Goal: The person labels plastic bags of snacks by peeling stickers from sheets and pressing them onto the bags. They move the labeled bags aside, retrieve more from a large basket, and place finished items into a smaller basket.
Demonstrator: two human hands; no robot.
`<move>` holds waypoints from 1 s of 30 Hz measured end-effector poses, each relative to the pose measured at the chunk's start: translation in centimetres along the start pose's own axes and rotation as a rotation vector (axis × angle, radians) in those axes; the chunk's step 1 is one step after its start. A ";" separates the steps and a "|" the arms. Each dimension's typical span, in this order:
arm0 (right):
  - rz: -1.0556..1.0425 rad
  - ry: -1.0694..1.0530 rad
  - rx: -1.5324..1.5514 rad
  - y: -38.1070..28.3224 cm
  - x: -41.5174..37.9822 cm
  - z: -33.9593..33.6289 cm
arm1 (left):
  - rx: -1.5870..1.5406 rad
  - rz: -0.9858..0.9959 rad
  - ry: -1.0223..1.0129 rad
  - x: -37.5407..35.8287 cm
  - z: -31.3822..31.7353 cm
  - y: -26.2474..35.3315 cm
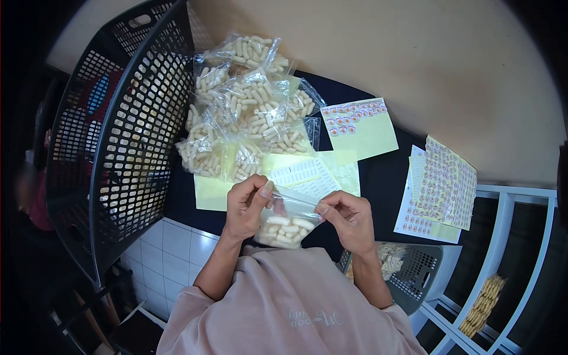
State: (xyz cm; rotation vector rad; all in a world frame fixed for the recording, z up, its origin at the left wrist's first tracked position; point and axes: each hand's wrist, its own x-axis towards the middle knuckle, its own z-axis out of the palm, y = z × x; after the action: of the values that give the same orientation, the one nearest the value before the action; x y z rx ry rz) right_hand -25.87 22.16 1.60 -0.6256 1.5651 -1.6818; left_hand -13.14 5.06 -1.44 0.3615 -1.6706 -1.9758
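A clear plastic bag (pixel 285 232) of pale, finger-shaped pieces hangs between my hands, close to my body. My left hand (pixel 248 204) pinches its top edge on one side, and my right hand (pixel 346 218) pinches the other top corner, so the top edge is stretched between them. A red-and-white mark shows on the bag near my left fingers. Just beyond my hands, printed label sheets (pixel 302 176) lie on yellow paper. Behind them is a heap of similar filled bags (pixel 254 106).
A tall black perforated basket (pixel 133 136) stands at the left, with part of a person (pixel 40 201) beyond it. Sticker sheets (pixel 364 142) (pixel 445 183) lie to the right on the dark tabletop (pixel 378 183). Lower right are a grey basket (pixel 426 269) and a pale metal rack (pixel 503 236).
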 end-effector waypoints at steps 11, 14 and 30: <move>0.045 0.140 -0.039 2.3 2.6 -1.0 | -0.483 -0.392 -0.037 0.2 0.8 -2.8; 0.060 0.093 -0.050 2.4 3.9 -1.8 | -0.107 -0.405 -0.091 -0.5 1.1 -3.7; -0.200 0.228 -1.152 7.7 14.8 -12.8 | -0.197 -0.488 0.127 -0.6 -1.7 -4.7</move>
State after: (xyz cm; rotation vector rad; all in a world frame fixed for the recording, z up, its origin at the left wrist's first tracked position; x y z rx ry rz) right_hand -43.26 18.59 -9.71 -1.1905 2.6784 -0.8319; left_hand -12.77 4.44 -6.43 0.8660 -1.3825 -2.3797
